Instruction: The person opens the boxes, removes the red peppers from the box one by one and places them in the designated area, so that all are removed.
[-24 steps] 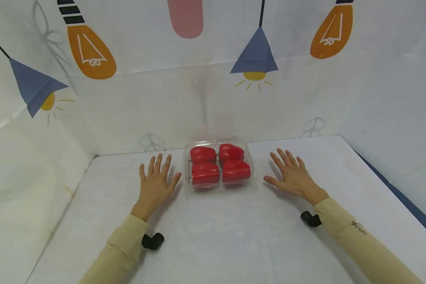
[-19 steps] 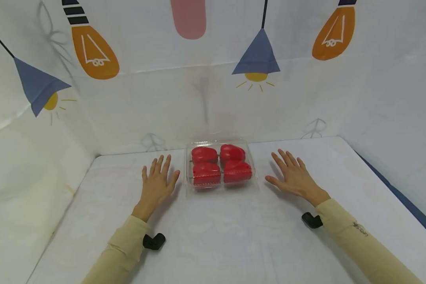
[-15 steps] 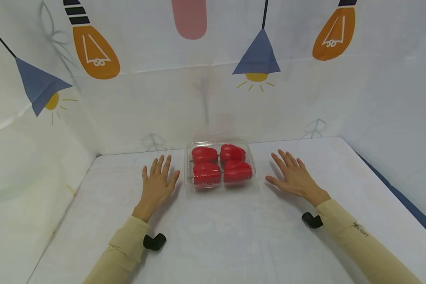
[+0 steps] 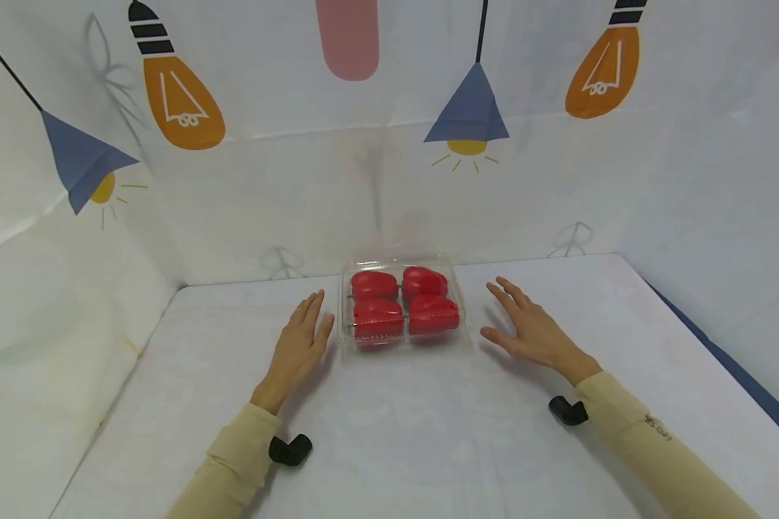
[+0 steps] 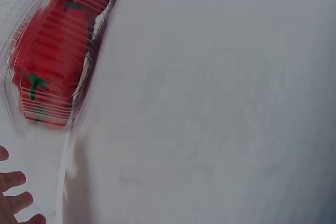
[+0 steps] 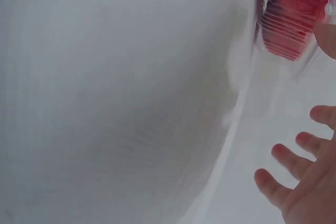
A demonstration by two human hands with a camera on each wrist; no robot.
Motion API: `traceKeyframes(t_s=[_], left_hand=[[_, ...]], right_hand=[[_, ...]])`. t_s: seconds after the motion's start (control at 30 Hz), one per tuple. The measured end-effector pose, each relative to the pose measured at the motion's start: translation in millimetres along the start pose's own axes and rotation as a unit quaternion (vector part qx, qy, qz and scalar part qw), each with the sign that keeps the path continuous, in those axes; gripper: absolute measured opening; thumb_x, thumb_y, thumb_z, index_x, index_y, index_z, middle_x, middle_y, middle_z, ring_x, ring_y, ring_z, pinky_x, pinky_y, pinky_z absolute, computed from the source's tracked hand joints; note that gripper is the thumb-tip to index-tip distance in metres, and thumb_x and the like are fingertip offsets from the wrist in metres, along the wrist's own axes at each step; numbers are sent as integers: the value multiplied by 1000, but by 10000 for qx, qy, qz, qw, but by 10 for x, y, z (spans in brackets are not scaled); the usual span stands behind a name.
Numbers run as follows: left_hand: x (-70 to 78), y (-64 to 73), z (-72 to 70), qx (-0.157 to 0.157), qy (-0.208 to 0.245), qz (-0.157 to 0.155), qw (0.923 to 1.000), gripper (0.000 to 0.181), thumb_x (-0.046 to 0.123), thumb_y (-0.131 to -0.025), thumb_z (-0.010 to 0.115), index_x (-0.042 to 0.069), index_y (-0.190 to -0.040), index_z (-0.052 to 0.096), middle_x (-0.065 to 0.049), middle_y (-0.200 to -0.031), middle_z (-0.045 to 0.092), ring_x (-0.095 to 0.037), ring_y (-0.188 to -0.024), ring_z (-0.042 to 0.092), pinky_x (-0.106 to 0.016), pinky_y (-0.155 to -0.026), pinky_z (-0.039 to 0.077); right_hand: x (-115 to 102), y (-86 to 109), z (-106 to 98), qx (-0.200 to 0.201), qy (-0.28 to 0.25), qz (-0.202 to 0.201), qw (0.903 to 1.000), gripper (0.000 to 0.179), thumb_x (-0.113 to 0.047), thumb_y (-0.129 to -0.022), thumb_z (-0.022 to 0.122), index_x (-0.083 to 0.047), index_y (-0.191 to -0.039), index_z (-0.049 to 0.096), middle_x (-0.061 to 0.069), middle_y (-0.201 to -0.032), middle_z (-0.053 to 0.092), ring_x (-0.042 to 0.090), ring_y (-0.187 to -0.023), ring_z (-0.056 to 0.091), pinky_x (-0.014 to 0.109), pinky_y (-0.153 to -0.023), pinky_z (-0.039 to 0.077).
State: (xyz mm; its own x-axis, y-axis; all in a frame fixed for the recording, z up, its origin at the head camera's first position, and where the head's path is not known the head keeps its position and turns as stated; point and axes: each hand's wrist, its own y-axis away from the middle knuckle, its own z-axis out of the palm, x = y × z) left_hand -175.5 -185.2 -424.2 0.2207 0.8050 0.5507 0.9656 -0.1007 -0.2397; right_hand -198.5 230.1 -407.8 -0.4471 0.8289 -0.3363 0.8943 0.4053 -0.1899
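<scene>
A clear plastic clamshell box [image 4: 405, 342] stands near the back of the white table, its lid down over several red pepper-like pieces [image 4: 377, 317]. Green stem-like marks show on the red pieces [image 5: 51, 59] in the left wrist view. Left of the box, my left hand [image 4: 295, 352] hovers with fairly straight fingers, apart from it. My right hand [image 4: 537, 335] is at the box's right side, fingers spread and slightly bent, holding nothing. In the right wrist view, the thumb of the right hand [image 6: 315, 182] overlaps the box's corner; the head view shows a gap there.
A white cloth wall [image 4: 285, 194] printed with lamps and bulbs rises right behind the table [image 4: 402, 432]. More cloth closes in the left and right sides. Black wrist-worn pieces [image 4: 291, 450] stick out from both cuffs.
My left hand has turned thumb-up, drawn its fingers together and moved a little toward the box. The right hand has tilted the same way, edging slightly left. The box has stayed put.
</scene>
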Motion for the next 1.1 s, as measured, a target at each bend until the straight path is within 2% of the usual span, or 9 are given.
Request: traceKeyframes(t_s=[0.13, 0.2, 0.27, 0.33, 0.43, 0.57, 0.7, 0.9, 1.1], left_hand=[[17, 8, 35, -136, 968, -32, 9952, 59, 46, -101, 29, 16, -152, 20, -11, -154, 28, -33, -142, 26, -59, -110, 25], [37, 10, 55, -205, 1529, 20, 9880, 58, 44, -102, 29, 15, -152, 19, -11, -153, 29, -30, -143, 25, -54, -114, 23], [151, 31, 2, -409, 2018, -5, 9786, 57, 37, -103, 29, 11, -152, 15, -15, -153, 28, -31, -143, 24, -52, -116, 20], [225, 38, -13, -569, 2342, -98, 9705, 57, 34, -104, 29, 10, -152, 11, -16, -153, 27, -31, -144, 22, -51, -116, 18], [239, 23, 41, -763, 2696, -263, 9596, 58, 32, -104, 27, 13, -153, 3, -15, -156, 20, -30, -145, 17, -52, -117, 13], [96, -18, 238, -763, 2940, -257, 9524, 59, 40, -103, 23, 22, -153, -2, -7, -159, 12, -26, -147, 8, -53, -118, 8], [79, -9, 282, -787, 3039, -160, 9493, 60, 38, -102, 25, 22, -153, -2, -6, -160, 9, -27, -148, 6, -56, -117, 10], [67, 1, 292, -873, 3211, 57, 9430, 80, 30, -96, 52, 24, -153, -4, -8, -160, 7, -32, -146, 14, -50, -116, 17], [79, 17, 299, -952, 2994, -207, 9491, 101, 38, -83, 69, 31, -152, -4, 1, -160, 7, -28, -146, 16, -50, -116, 20]], right_hand=[[-40, 12, 10, -13, -410, -112, 9991, 82, -52, -86, 59, -25, -151, 18, 2, -158, 14, 37, -135, 37, 64, -97, 38], [-68, 12, 8, -22, -610, -200, 9979, 82, -51, -86, 61, -28, -151, 16, -1, -158, 11, 35, -135, 37, 62, -97, 40], [-97, 13, 2, -13, -765, -283, 9967, 82, -49, -86, 62, -30, -151, 15, -4, -158, 9, 34, -135, 37, 60, -96, 42], [-119, 11, 4, 36, -819, -372, 9959, 82, -48, -86, 63, -31, -151, 15, -5, -158, 7, 34, -134, 38, 58, -95, 44], [-138, 14, 19, 92, -906, -449, 9948, 83, -45, -86, 64, -31, -151, 14, -6, -158, 6, 33, -134, 38, 56, -95, 45], [-163, 19, 39, 116, -992, -571, 9934, 85, -44, -85, 65, -31, -151, 14, -5, -158, 7, 32, -136, 35, 57, -97, 43], [-214, -4, 53, 139, -1013, -713, 9922, 86, -43, -85, 67, -31, -151, 14, -5, -158, 8, 29, -139, 30, 56, -100, 42], [-301, -78, 87, 91, -1115, -937, 9893, 86, -41, -85, 67, -27, -152, 15, -5, -158, 8, 27, -142, 23, 57, -102, 39], [-368, -107, 131, 71, -1077, -1060, 9885, 87, -41, -84, 68, -26, -152, 15, 2, -158, 12, 25, -144, 22, 57, -102, 39]])
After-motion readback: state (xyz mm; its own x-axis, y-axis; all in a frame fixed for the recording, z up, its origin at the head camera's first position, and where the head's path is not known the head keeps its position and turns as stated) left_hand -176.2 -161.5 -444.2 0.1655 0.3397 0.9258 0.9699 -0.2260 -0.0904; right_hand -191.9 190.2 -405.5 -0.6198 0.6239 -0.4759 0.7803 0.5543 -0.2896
